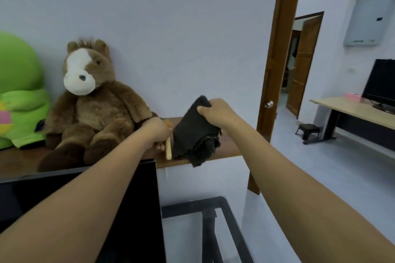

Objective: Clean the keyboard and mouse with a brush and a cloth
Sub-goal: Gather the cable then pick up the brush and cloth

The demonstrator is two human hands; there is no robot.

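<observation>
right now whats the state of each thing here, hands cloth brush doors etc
left hand: gripping the brush handle
brush: held upright over the wooden shelf, bristles mostly hidden
right hand: pinching the black cloth
black cloth: lifted, hanging crumpled, lower end at the shelf
brown plush horse: sitting upright against the wall
green plush: on the shelf, partly out of frame
far door: open
far monitor: screen dark

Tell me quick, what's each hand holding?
Left hand: closed around the brush handle.
Right hand: closed on the black cloth.
</observation>
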